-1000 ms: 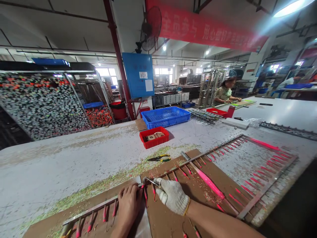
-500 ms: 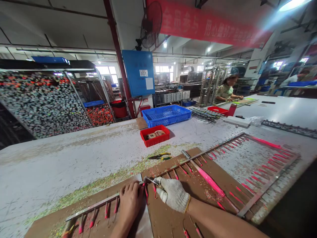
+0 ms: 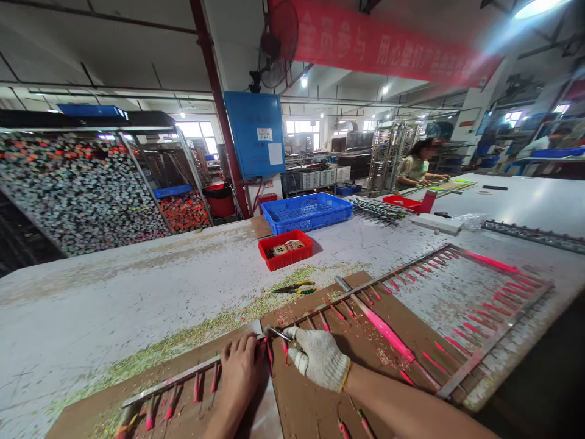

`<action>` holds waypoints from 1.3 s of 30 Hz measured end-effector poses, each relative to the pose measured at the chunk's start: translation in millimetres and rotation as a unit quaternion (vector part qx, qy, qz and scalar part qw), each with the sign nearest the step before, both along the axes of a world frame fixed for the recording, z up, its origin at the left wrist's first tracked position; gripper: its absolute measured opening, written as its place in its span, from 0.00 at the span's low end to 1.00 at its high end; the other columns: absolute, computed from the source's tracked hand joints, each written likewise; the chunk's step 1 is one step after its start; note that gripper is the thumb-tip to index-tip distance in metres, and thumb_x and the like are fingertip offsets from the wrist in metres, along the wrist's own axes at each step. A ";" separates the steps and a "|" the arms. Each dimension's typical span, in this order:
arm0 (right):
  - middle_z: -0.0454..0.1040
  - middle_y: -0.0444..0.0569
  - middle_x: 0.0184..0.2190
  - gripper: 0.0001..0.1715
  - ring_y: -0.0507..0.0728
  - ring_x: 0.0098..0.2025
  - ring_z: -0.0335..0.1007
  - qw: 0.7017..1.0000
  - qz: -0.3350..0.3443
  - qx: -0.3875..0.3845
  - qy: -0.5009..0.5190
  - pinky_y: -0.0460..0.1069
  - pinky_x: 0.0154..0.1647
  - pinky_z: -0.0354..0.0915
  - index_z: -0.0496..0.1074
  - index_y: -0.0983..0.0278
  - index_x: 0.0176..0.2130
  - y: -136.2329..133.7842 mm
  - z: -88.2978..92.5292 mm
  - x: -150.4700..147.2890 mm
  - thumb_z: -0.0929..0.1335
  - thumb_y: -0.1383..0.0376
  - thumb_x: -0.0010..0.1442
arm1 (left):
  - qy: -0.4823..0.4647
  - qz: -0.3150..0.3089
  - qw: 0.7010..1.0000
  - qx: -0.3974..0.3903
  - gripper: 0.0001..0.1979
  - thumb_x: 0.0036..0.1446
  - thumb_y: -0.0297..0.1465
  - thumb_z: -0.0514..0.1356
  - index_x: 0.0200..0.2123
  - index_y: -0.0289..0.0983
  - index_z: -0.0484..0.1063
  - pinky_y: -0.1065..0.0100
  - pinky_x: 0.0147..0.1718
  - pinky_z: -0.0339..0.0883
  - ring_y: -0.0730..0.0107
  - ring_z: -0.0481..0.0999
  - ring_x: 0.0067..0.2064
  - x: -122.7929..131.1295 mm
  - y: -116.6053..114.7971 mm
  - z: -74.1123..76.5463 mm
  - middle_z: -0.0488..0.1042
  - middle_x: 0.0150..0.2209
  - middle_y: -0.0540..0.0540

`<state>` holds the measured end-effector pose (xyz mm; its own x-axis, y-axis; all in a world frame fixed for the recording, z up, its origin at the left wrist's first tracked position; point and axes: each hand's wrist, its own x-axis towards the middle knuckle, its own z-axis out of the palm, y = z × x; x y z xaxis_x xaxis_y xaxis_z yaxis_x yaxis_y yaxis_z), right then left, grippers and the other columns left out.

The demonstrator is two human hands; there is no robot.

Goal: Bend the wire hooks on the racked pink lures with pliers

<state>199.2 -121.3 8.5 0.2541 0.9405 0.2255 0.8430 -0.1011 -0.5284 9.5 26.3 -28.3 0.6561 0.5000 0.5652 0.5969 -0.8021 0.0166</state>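
Left hand (image 3: 240,372) bare, fingers curled down over the steel comb rack (image 3: 183,377), and right beside it the right hand (image 3: 317,360) in a white knit glove, pinching a slim metal tool (image 3: 278,333) in a narrow grip, its tip right at the rack's bar! Pink-tipped rods (image 3: 196,388) stick out from that bar in a neat row, lying over a brown cardboard sheet (image 3: 365,366) flecked with pink and green shavings. Just right of the glove, a long pink rod (image 3: 386,332) runs across the rack, and beyond it a second rack of pink tips (image 3: 493,323) sits on the bench. Ahead of the hands, yellow-handled pliers (image 3: 295,289) lie on the white bench (image 3: 114,292) beside a drift of green shavings (image 3: 196,326), then a red crate (image 3: 286,250) and a blue plastic crate (image 3: 307,213), and far along the bench a co-worker (image 3: 418,167) is busy with both hands
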 end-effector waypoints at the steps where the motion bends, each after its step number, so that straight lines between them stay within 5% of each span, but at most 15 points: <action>1: 0.81 0.41 0.34 0.20 0.52 0.33 0.74 1.000 0.001 -0.002 0.001 0.45 0.34 0.57 0.75 0.52 0.56 0.4 -0.4 -0.2 0.65 0.61 0.66 | -0.001 -0.001 1.000 0.001 0.16 0.73 0.36 0.50 0.40 0.41 0.78 0.53 0.54 0.61 0.57 0.80 0.48 -0.2 -0.2 0.6 0.82 0.49 0.43; 18: 0.83 0.44 0.41 0.26 0.52 0.40 0.77 1.000 0.012 -0.018 -0.013 0.44 0.42 0.63 0.70 0.52 0.63 3.4 -4.7 0.5 0.64 0.60 0.68 | -0.022 -0.008 0.999 0.027 0.21 0.74 0.38 0.47 0.39 0.41 0.79 0.54 0.51 0.61 0.58 0.79 0.44 -0.1 1.6 1.6 0.83 0.45 0.44; 39: 0.82 0.41 0.38 0.21 0.51 0.37 0.75 1.000 0.018 -0.002 0.013 0.44 0.37 0.58 0.74 0.52 0.56 0.0 1.3 -0.2 0.64 0.63 0.66 | 0.000 0.002 1.000 0.006 0.18 0.73 0.36 0.49 0.40 0.41 0.79 0.54 0.53 0.61 0.57 0.80 0.45 -1.7 2.4 1.0 0.83 0.47 0.42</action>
